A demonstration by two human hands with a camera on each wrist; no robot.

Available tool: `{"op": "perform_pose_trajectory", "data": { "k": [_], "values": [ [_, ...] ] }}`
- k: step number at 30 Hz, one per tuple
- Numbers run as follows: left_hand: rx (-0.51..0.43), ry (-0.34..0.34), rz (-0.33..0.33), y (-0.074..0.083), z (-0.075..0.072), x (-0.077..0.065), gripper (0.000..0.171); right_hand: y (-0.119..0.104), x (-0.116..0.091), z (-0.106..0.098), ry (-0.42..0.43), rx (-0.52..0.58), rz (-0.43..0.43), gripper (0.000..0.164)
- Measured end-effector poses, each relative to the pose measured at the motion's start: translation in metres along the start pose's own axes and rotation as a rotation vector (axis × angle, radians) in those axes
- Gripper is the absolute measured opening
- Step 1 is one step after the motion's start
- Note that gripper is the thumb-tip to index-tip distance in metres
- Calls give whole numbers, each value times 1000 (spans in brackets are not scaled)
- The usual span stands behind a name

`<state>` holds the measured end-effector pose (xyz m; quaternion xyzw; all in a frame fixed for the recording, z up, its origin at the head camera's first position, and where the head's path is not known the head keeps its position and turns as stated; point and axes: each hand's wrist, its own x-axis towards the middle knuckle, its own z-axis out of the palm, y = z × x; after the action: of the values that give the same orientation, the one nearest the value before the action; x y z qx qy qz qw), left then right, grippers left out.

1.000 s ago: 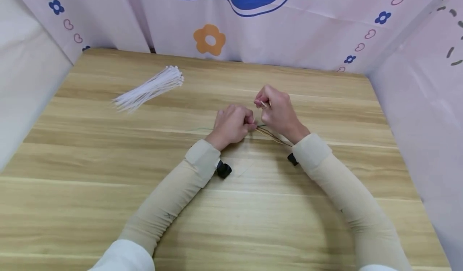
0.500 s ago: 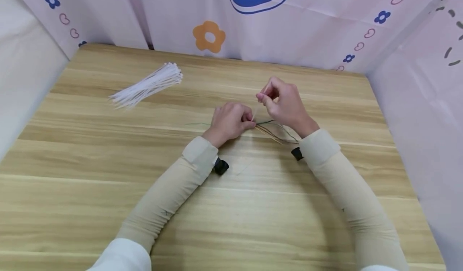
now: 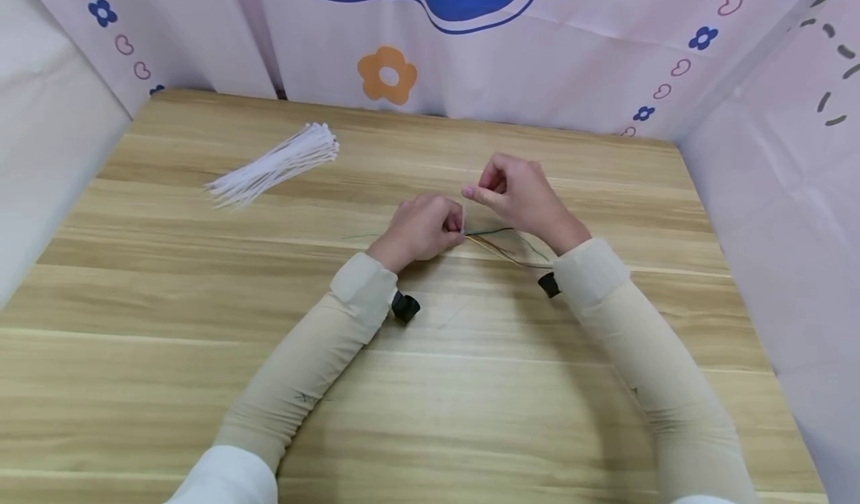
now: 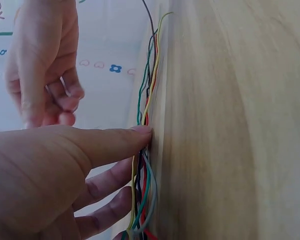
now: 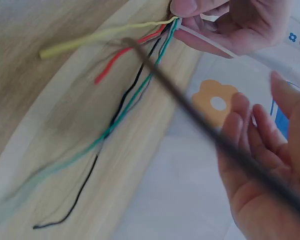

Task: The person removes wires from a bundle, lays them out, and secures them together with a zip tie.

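My left hand (image 3: 423, 228) pinches a bundle of thin coloured wires (image 4: 149, 85) between thumb and fingers, close over the table. A white cable tie (image 5: 206, 41) comes out of the bundle beside the left fingertips; in the head view its strip rises toward my right hand (image 3: 524, 194). The right thumb overlaps the faint strip there. In the right wrist view, the right hand's thumb stands apart from its bent fingers. Loose ends of yellow, red, black and green wire (image 5: 124, 111) spread out past the left fingertips. Where the tie meets the wires is partly hidden by the left fingers.
A bunch of white cable ties (image 3: 275, 164) lies at the back left of the wooden table (image 3: 430, 414). Printed cloth (image 3: 201, 33) hangs along the far edge, with light sheets on both sides. Black wrist camera pieces (image 3: 406, 308) stick out below the cuffs.
My right fingers, earlier curled around a white strip, have spread, and the hand rose right, then came slightly back left. The left hand shifted a little left, still pinching the wires.
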<state>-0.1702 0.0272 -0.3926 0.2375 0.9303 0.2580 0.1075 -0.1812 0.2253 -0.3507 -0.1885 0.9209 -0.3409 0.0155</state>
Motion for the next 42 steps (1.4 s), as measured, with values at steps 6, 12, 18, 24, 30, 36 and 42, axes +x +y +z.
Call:
{"op": "perform_pose_trajectory", "data": {
  "k": [6, 12, 18, 24, 30, 36, 42],
  "values": [
    [7, 1, -18, -2, -3, 1, 9, 1, -9, -10, -58, -35, 55, 28],
    [32, -8, -17, -6, -2, 1, 9, 3, -19, -15, -76, -26, 93, 27],
    [85, -6, -40, -8, 0, -1, 10, 6, -26, -17, -74, -32, 82, 26],
    [190, -3, -82, -9, 0, -4, 19, 6, -33, -29, -8, -33, 88, 29],
    [199, 51, -71, -15, -2, -4, 18, 3, -37, -44, 181, -36, 13, 31],
    [225, 126, -31, -19, -3, -2, 13, -1, -42, -47, 190, -52, -37, 40],
    [221, 117, -42, -20, -6, -5, 13, -10, -54, -35, 170, -103, -99, 47]
  ]
}}
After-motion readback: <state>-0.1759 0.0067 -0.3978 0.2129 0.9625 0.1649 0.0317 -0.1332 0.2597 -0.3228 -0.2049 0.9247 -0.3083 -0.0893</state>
